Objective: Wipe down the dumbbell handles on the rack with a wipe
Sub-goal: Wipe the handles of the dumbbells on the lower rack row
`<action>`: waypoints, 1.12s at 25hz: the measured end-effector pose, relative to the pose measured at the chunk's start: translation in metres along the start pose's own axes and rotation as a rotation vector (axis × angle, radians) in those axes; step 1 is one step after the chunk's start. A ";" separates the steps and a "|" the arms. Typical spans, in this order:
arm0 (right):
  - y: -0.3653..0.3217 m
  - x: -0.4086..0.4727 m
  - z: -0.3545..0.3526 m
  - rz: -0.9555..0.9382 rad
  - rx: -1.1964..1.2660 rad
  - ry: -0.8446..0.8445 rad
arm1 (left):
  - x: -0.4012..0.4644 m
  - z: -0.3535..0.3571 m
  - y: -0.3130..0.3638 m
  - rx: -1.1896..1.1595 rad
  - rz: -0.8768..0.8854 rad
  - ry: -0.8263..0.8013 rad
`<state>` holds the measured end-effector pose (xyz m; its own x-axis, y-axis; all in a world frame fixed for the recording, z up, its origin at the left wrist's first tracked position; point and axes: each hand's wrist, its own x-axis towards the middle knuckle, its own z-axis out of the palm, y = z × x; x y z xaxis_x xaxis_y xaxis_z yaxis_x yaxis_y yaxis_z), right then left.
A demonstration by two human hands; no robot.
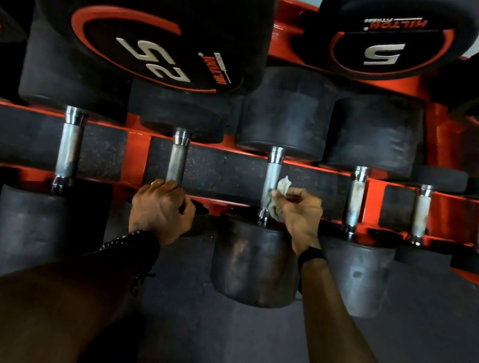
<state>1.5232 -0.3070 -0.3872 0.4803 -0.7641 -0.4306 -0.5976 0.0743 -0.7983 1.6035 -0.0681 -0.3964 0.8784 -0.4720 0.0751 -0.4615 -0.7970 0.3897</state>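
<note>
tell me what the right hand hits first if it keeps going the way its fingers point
Probably the third dumbbell handle: the right hand holds the wipe right beside it, fingers aimed left, though depth is unclear.

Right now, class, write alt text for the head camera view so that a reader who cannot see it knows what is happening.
A person's right hand presses a crumpled white wipe against a chrome dumbbell handle on a red rack. The left hand grips the lower end of the neighbouring handle. Above hang black dumbbells marked 25 and 5.
</note>
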 end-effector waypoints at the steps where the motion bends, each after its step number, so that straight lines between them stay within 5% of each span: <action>1: -0.004 -0.002 0.000 0.028 0.020 -0.020 | 0.000 0.000 0.000 0.001 0.003 -0.002; 8: -0.059 0.002 -0.056 0.057 0.509 -0.506 | -0.001 -0.001 0.002 -0.008 0.002 0.026; 11: -0.052 0.013 -0.050 -0.009 0.136 -0.446 | -0.001 -0.001 0.002 -0.015 -0.002 0.002; 21: -0.040 0.020 -0.022 -0.083 0.085 -0.101 | -0.001 0.000 0.000 -0.015 -0.003 0.009; 24: -0.041 0.021 -0.010 -0.229 -0.066 0.018 | 0.000 0.000 0.000 -0.021 -0.014 -0.016; 28: -0.026 0.000 0.012 -0.358 -0.240 -0.109 | 0.000 0.000 -0.002 -0.029 0.002 0.005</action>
<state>1.5463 -0.3014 -0.3719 0.7415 -0.6414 -0.1970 -0.5072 -0.3436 -0.7904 1.6042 -0.0666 -0.3974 0.8781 -0.4717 0.0803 -0.4596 -0.7846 0.4162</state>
